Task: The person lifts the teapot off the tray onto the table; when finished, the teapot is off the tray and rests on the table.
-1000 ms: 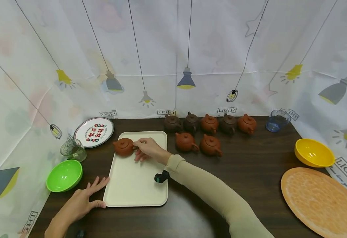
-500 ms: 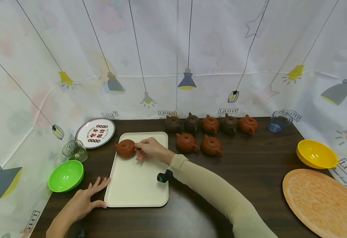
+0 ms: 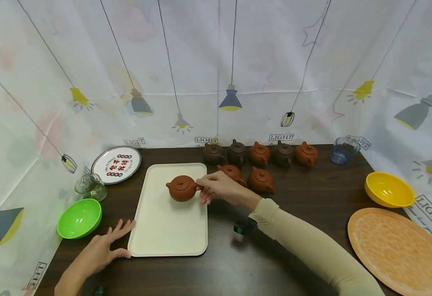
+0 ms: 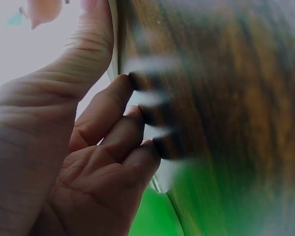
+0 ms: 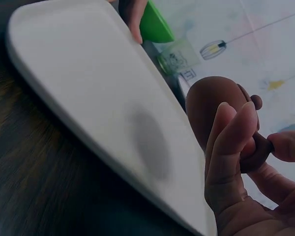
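Note:
My right hand (image 3: pixel 225 189) pinches the handle of a reddish-brown clay teapot (image 3: pixel 181 189), its spout pointing left. In the right wrist view the teapot (image 5: pixel 214 110) hangs above the cream tray (image 5: pixel 88 73), whose surface carries its shadow. At the left edge of the tray (image 3: pixel 167 230) rests my left hand (image 3: pixel 99 250), fingers spread, touching the rim. Several more teapots, reddish and dark brown, stand right of the tray; the right hand partly hides one reddish teapot (image 3: pixel 230 170) there.
Left of the tray are a green bowl (image 3: pixel 79 220), a clear glass (image 3: pixel 91 188) and a white plate (image 3: pixel 116 165) with red characters. On the right stand a blue glass (image 3: pixel 343 151), a yellow bowl (image 3: pixel 389 190) and a round orange-brown board (image 3: pixel 400 246). A printed curtain (image 3: pixel 186 61) encloses the table.
The right hand has lifted the teapot off the tray's upper left corner and carried it right, above the tray's right half. The left hand has stayed at the tray's edge.

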Tool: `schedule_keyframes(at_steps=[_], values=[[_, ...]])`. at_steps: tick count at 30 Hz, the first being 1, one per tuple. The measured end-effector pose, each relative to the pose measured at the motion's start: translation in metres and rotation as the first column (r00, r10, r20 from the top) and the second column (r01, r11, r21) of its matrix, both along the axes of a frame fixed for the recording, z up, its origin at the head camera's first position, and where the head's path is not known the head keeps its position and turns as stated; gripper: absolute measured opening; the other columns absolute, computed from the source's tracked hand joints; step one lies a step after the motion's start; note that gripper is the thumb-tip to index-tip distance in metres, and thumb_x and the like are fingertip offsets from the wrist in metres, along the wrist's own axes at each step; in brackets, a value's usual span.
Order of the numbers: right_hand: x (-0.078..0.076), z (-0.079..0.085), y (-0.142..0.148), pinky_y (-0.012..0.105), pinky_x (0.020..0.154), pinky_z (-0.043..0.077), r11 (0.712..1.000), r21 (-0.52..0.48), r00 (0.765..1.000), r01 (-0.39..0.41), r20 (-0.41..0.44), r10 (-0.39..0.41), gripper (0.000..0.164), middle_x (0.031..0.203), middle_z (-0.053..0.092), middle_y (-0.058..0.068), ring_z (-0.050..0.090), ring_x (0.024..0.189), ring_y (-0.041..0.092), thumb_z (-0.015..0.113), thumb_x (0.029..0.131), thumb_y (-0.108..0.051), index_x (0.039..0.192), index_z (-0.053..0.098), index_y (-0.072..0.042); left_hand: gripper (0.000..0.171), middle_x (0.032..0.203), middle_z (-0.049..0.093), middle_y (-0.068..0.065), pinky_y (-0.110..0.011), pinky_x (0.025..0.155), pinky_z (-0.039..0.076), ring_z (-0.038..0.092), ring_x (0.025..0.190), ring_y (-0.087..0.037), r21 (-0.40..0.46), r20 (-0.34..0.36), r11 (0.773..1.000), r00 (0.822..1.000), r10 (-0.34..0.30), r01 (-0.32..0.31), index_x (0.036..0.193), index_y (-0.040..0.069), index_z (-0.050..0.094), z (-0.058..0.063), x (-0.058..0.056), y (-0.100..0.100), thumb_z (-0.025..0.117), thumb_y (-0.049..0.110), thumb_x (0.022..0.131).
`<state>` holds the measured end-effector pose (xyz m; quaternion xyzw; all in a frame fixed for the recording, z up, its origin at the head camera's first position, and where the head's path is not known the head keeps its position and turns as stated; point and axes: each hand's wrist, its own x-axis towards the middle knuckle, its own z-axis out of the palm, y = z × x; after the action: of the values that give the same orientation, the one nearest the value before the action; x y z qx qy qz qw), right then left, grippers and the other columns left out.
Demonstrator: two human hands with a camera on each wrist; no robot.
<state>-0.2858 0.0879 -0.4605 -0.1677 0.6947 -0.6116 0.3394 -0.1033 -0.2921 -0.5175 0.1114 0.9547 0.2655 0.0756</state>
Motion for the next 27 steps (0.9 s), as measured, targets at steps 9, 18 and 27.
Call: schedule_keyframes(at_steps=[9, 18, 27], values=[[0.021, 0.019, 0.081, 0.028, 0.062, 0.061, 0.998, 0.001, 0.997, 0.066, -0.037, -0.066, 0.043, 0.090, 0.071, 0.009, 0.073, 0.072, 0.018, 0.057, 0.113, -0.032, 0.117, 0.066, 0.009, 0.090, 0.157, 0.049, -0.034, -0.069, 0.103, 0.053, 0.057, 0.124, -0.074, 0.009, -0.004, 1.000, 1.000, -0.005, 0.005, 0.162, 0.021, 0.051, 0.001, 0.001, -0.002, 0.086, 0.039, 0.081], [0.052, 0.017, 0.176, 0.030, 0.063, 0.064, 0.987, -0.032, 0.985, 0.158, -0.067, -0.160, 0.044, 0.087, 0.072, 0.004, 0.074, 0.072, 0.015, 0.053, 0.115, -0.032, 0.118, 0.064, 0.010, 0.091, 0.157, 0.049, -0.033, -0.068, 0.104, 0.053, 0.057, 0.125, -0.072, 0.014, 0.008, 1.000, 1.000, -0.019, 0.019, 0.163, 0.021, 0.049, -0.003, 0.003, 0.001, 0.085, 0.039, 0.081], [0.062, 0.021, 0.250, 0.025, 0.063, 0.064, 0.936, -0.123, 0.934, 0.330, -0.098, -0.342, 0.035, 0.090, 0.076, 0.002, 0.077, 0.076, 0.013, 0.048, 0.116, -0.028, 0.113, 0.069, 0.000, 0.088, 0.152, 0.062, -0.022, -0.065, 0.105, 0.051, 0.058, 0.133, -0.057, 0.013, -0.154, 0.998, 0.987, -0.054, 0.056, 0.159, 0.019, 0.055, -0.006, 0.002, 0.000, 0.089, 0.031, 0.078]])
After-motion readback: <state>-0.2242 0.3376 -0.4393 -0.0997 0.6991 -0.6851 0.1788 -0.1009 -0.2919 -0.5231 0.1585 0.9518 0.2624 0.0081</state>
